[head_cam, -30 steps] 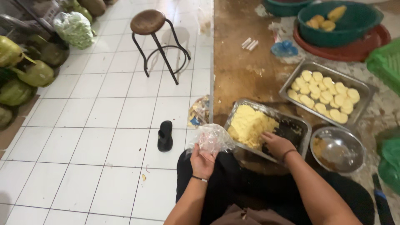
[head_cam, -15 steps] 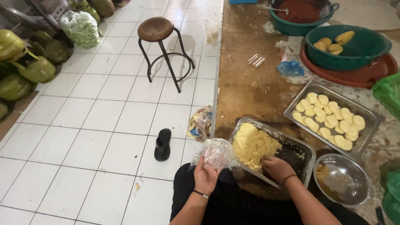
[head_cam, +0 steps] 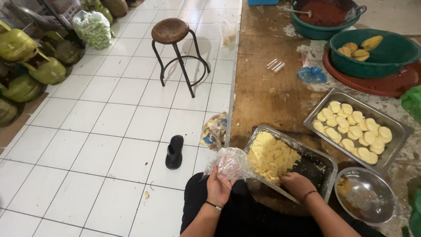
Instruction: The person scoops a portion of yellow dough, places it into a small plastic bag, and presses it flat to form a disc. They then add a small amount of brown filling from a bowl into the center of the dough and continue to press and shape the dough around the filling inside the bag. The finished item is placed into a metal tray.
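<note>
Dough (head_cam: pixel 270 156) under right hand (head_cam: pixel 297 184) fills tray's (head_cam: pixel 326 166) left half

Bright, even daylight fills the frame, strongest over the white floor tiles (head_cam: pixel 109 127) at the left, which carry a soft sheen. The stool (head_cam: pixel 175 48) at upper centre throws a short shadow to the right. The metal bowl (head_cam: pixel 366 199) at lower right glints. Focus holds sharp in the middle; the edges bow outward with wide-angle distortion, and the corners go slightly soft.
</note>
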